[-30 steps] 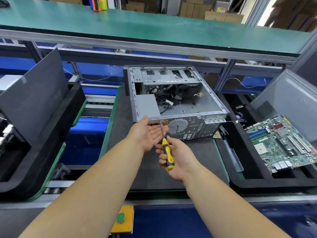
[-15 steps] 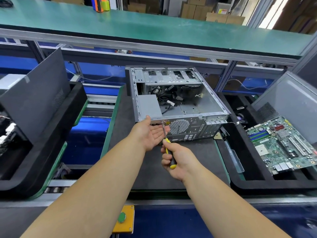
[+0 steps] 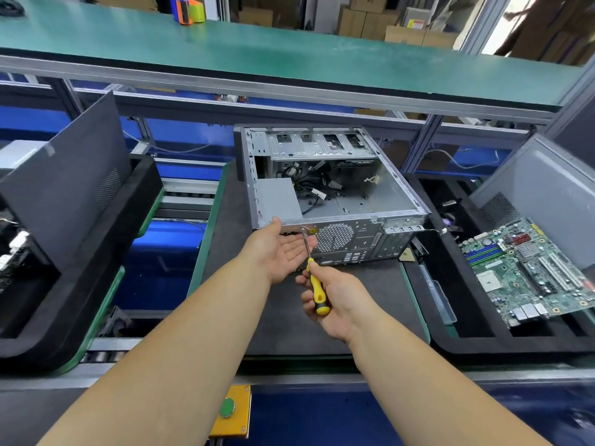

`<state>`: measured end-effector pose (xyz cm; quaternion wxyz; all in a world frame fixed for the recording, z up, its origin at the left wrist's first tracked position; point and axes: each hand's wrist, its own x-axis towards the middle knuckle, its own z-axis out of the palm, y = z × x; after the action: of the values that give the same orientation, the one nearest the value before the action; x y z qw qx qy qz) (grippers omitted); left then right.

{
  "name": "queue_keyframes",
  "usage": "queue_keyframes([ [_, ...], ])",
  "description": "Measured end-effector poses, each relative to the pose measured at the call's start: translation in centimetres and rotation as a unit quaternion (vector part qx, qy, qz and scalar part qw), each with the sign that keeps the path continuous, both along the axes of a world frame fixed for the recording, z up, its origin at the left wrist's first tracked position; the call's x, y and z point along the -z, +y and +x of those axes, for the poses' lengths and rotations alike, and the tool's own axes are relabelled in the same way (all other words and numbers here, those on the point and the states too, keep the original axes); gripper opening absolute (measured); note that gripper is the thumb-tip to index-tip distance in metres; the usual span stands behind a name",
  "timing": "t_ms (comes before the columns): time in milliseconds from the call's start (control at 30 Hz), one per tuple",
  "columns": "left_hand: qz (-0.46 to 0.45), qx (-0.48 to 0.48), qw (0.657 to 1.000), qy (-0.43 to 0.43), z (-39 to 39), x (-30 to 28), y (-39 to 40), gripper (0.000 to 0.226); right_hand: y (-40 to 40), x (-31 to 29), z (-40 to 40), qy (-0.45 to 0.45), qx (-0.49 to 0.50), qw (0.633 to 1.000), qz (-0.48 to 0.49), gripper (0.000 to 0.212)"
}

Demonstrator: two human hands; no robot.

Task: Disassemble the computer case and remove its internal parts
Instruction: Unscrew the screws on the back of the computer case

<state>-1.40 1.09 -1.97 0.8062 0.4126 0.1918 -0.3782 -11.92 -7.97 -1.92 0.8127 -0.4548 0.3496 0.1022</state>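
The open computer case (image 3: 331, 191) lies on its side at the tabletop's (image 3: 289, 320) centre. The right hand (image 3: 335, 297) grips a yellow screwdriver (image 3: 314, 278), tip on the rear panel. The left hand (image 3: 283, 249), spread palm-up, cups beneath. A motherboard (image 3: 528, 272) lies at three o'clock.

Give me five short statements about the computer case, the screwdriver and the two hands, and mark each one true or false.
1. The right hand grips a screwdriver with a yellow and black handle. True.
2. The screwdriver tip is inside the computer case, among the cables. False: it meets the case's near outer panel, beside the round fan grille.
3. The left hand is held open, palm up, under the screwdriver shaft. True.
4. The motherboard is mounted in the case. False: it lies in the black tray on the right.
5. The top side of the case is closed. False: it is open.
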Motion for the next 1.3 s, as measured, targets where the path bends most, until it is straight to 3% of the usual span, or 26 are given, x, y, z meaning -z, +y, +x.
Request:
queue_keyframes([
  [167,-0.005,0.001,1.0,-0.005,-0.1,0.2,0.1,0.068,0.4,-0.1,0.3,-0.006,-0.005,1.0,-0.019,0.012],
  [400,-0.009,0.006,1.0,-0.01,-0.4,0.3,0.4,0.066,-0.3,-0.5,0.2,0.008,-0.028,0.999,0.043,0.04],
  [633,-0.008,0.025,1.0,-0.016,-0.8,0.7,0.5,0.07,-1.0,-0.2,-0.2,0.002,-0.007,1.0,-0.025,0.028],
  [933,-0.013,0.012,1.0,-0.022,-0.9,0.4,0.3,0.073,-0.5,0.1,0.3,0.01,0.029,0.999,0.034,0.016],
  [1167,-0.009,0.004,1.0,-0.016,-0.9,0.3,0.3,0.072,-0.8,-0.5,0.3,0.002,-0.019,0.998,0.062,0.034],
  [1300,-0.005,-0.004,1.0,-0.014,-0.8,0.3,0.1,0.071,-0.8,-0.5,0.2,-0.011,-0.02,0.998,0.052,0.03],
])
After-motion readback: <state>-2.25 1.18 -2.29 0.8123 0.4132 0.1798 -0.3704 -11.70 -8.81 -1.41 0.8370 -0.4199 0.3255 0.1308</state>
